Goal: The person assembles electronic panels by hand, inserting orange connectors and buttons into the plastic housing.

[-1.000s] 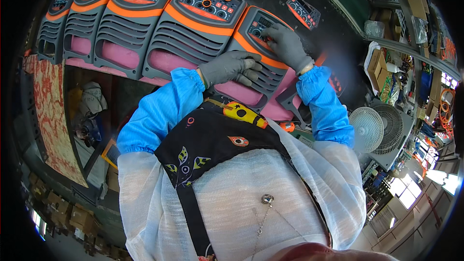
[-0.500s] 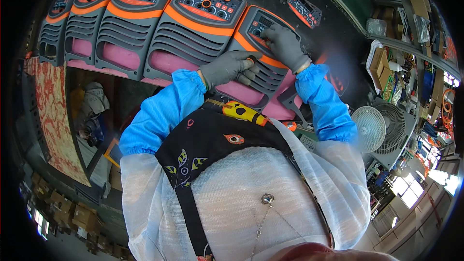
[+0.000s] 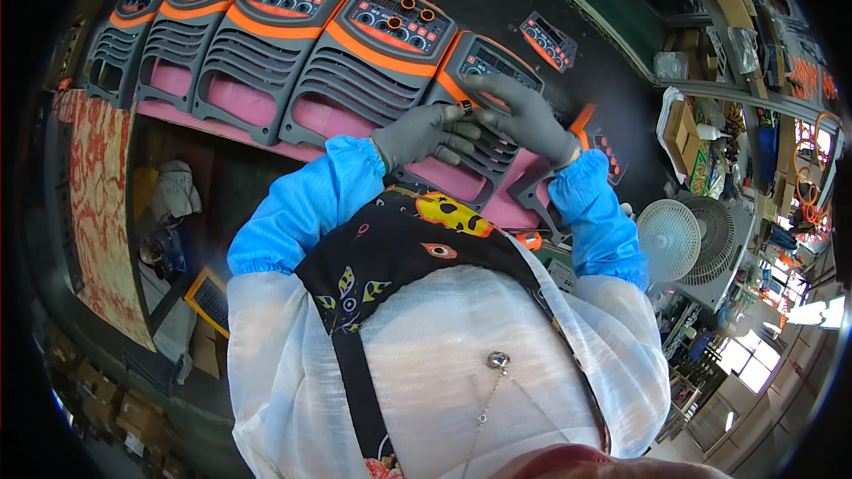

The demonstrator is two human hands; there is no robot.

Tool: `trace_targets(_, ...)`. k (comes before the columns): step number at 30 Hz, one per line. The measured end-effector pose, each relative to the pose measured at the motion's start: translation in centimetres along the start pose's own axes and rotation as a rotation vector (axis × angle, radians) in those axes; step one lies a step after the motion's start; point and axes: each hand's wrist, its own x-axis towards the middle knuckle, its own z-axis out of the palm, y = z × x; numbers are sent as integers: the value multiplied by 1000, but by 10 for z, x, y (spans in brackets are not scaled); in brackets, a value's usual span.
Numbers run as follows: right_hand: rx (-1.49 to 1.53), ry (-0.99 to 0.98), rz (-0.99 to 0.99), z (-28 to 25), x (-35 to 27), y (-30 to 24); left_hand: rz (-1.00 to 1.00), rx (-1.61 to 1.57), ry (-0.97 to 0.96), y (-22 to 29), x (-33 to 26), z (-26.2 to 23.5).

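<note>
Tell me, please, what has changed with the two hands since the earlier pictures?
The right hand has come away from the control panel in front of it, toward the left hand; whether they touch is unclear. The left hand still holds a small black-and-orange knob, as half a second ago. The loose panel beyond stayed put.

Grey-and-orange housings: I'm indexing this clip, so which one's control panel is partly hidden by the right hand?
The fifth housing from the left: the right hand hides part of its panel; no hand covers the four panels leftward.

Grey gloves (image 3: pixel 426 133) and blue elasticated oversleeves (image 3: pixel 297 208) are worn.
</note>
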Motion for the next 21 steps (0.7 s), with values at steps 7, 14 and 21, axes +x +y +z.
trace_targets(7, -120, 113, 75, 1, 11, 16, -79, -4, 52, 3, 4, 10)
trace_targets(14, -500, 73, -49, -12, 44, 54, -199, 126, 239, 4, 12, 10)
trace_targets(21, -498, -6, 5, -9, 52, 43, -217, 121, 234, 7, 9, 11)
